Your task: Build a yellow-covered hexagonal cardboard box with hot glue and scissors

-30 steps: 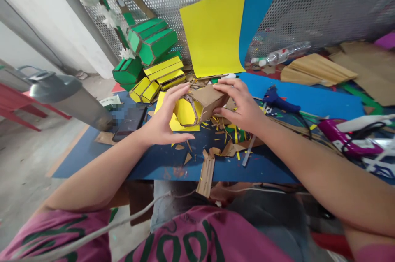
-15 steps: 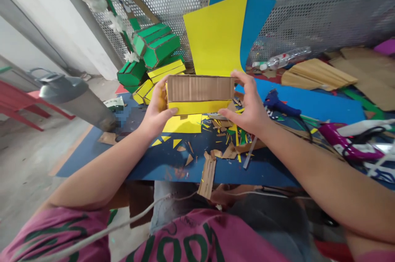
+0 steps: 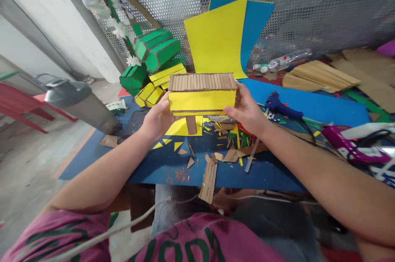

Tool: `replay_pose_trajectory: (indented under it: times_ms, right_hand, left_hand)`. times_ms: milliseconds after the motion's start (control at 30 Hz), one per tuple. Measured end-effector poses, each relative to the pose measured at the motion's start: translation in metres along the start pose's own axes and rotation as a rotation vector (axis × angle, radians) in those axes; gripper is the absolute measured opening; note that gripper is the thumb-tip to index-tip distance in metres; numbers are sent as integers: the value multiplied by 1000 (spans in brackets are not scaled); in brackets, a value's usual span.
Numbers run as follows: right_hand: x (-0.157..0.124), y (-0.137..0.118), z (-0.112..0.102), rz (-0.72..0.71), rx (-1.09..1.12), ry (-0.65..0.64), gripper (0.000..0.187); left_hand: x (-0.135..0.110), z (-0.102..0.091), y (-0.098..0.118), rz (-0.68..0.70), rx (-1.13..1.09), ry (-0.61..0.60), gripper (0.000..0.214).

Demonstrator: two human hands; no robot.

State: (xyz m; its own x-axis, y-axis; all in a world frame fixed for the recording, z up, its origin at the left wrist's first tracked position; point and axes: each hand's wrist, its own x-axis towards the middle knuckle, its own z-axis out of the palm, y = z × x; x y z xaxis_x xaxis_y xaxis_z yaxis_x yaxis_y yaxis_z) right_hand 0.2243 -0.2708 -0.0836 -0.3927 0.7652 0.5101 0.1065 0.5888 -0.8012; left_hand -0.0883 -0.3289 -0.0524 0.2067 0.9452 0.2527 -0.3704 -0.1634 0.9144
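Observation:
Between my two hands is a cardboard box (image 3: 202, 100) with a yellow front face and a bare corrugated brown top. My left hand (image 3: 159, 118) grips its left end, thumb on the front edge. At the right end, my right hand (image 3: 249, 110) closes on it, thumb near the lower front corner and fingers behind. The box is held above the table. Below it lie a yellow sheet (image 3: 173, 128), a small brown cardboard strip (image 3: 191, 125) and yellow and brown scraps.
Green cardboard shapes (image 3: 162, 50) and yellow ones (image 3: 151, 93) sit at the back left. A grey bottle (image 3: 80, 103) stands left. To the right lie a blue glue gun (image 3: 282, 107) and a purple-and-white tool (image 3: 354, 142). A cardboard strip (image 3: 209, 179) overhangs the blue table's (image 3: 142, 167) front edge.
The box has tilted in my hands, so more of its yellow front shows and its brown face is foreshortened on top. My left hand has shifted lower on its end.

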Motion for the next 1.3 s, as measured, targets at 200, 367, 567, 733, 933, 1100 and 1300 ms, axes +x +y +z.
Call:
replay_pose_trajectory:
  times_ms: [200,367,567,733,933,1100,1300]
  right_hand:
    - [4,0,-1,153,258,123,73]
    - [4,-2,0,231,308,146,67]
    - [3,-4,0,241,291,165,64]
    - [3,-3,0,244,289,169,65]
    - [4,-7,-2,247,304,155,55]
    - [4,-10,-3,253,324,159,53]
    - [3,-15,-3,272,350,205,55]
  left_hand:
    - [5,-6,4,-55,-99,-86,72]
    - [8,-12,11,-179,-261,-133,79]
    - [8,-14,13,-226,-362,-95,83]
    - [7,-12,14,-262,-400,-96,83]
    - [2,-6,15,-296,-454,-110,88]
    - [0,-4,16,-313,-488,-100,98]
    - [-2,-1,17,-313,-451,-109,107]
